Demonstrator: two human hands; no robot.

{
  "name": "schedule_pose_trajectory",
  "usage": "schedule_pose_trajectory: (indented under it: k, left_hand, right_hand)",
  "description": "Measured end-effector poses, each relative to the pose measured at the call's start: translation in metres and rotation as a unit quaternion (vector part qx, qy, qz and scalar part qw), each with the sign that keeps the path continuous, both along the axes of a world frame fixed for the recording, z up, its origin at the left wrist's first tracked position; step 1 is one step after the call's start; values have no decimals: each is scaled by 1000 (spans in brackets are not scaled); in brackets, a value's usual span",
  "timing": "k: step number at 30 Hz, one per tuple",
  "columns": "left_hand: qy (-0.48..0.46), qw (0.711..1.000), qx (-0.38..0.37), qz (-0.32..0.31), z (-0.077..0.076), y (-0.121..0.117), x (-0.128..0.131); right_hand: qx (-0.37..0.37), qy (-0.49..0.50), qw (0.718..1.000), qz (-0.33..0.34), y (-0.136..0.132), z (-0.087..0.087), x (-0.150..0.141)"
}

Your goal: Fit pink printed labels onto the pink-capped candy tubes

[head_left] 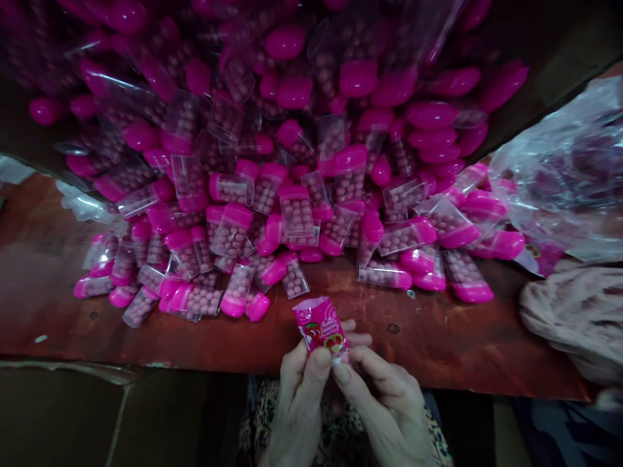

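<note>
A small pink printed packet is pinched between both hands just over the front edge of the table. My left hand grips its lower left part, the thumb pressed on the front. On the lower right corner is my right hand, its thumb and forefinger closed there while other fingers extend behind the packet. Something pale shows between the thumbs, too small to make out. Beyond the packet lie clear plastic candy boxes with bright pink caps, filled with small pink balls. The nearest capped box lies just past the packet's top edge.
The candy boxes rise in a large heap from a dark container at the back onto the reddish-brown table. At right are a crumpled clear plastic bag and a bunched pale cloth. Brown cardboard stands below the table's left front edge.
</note>
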State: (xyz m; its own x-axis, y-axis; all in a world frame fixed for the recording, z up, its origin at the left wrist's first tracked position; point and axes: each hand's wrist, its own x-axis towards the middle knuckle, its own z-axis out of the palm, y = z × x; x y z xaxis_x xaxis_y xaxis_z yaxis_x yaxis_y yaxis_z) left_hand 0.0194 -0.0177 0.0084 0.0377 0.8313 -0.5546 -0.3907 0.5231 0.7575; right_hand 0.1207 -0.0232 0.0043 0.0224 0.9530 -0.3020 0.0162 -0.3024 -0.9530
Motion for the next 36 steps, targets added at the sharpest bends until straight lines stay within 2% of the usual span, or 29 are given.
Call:
schedule_pose_trajectory:
  k: [4, 5, 7, 9, 11, 13, 20, 24, 27, 30, 33, 36]
  left_hand:
    - [-63, 997, -23, 23, 3, 9, -5]
    - [-73, 996, -29, 33, 4, 12, -6]
    - [-82, 995, -45, 45, 5, 16, -8]
    - [-82, 992, -71, 59, 4, 18, -8]
    - [-81, 990, -89, 73, 2, 18, -6]
    - [-85, 989, -89, 77, 1, 17, -4]
    - [-118, 990, -37, 62, -1, 9, 7]
    - [-137, 989, -27, 46, -3, 8, 6]
    - [-95, 995, 4, 23, -5, 8, 0]
    - [-40, 999, 34, 11, -6, 6, -6]
    - [-40, 999, 21, 4, -4, 6, -6]
    - [-71, 997, -6, 8, 3, 11, -4]
  right_hand:
    - [5, 37, 998, 57, 6, -2, 4]
    - [30, 12, 998, 52, 7, -3, 5]
    - [113, -81, 990, -1, 8, -3, 7]
    - [219, -174, 959, -44, 9, -4, 7]
    - [297, -226, 927, -38, 9, -6, 7]
    - [341, -244, 908, -22, 9, -9, 5]
    - [372, -263, 886, -81, 5, -20, 4]
    - [378, -269, 882, -74, 7, -17, 6]
    - [369, -264, 890, -47, 6, -19, 8]
    - [371, -290, 881, -33, 2, -25, 10]
    - [388, -322, 862, -50, 1, -28, 11]
    - [403, -308, 858, -74, 3, -23, 10]
